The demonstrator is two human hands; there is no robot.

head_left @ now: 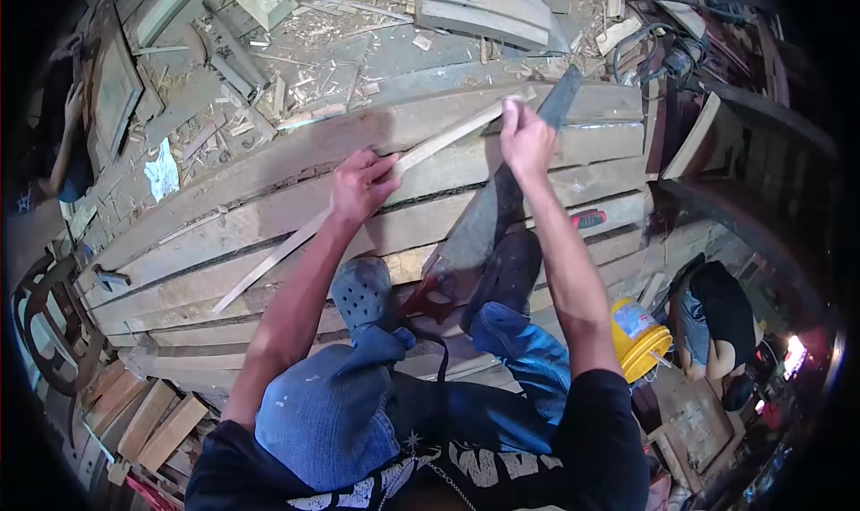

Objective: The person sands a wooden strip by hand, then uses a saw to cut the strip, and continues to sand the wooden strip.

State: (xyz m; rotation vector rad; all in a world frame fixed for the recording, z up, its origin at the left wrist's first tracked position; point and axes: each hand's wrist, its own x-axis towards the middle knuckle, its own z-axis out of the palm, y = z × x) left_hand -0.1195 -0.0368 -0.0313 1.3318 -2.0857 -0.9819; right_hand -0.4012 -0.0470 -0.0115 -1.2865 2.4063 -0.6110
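Note:
A long, thin wooden strip (452, 137) runs slantwise across the thick planks in front of me. My left hand (360, 187) is closed around it near its middle. Close to the strip's upper right end, my right hand (527, 142) grips it with the thumb on top. Under my right hand and forearm lies a handsaw (479, 226), its blade pointing away and its reddish handle near my feet. A grey clog (363, 289) covers my foot on the planks, beside the saw.
Thick planks (598, 144) lie side by side beneath me. A red-handled tool (589, 219) rests on them at right, near a yellow bucket (638, 341). Wood scraps and shavings (327, 41) litter the floor ahead. Another person (717, 318) crouches at right; someone's arm (64, 144) shows at left.

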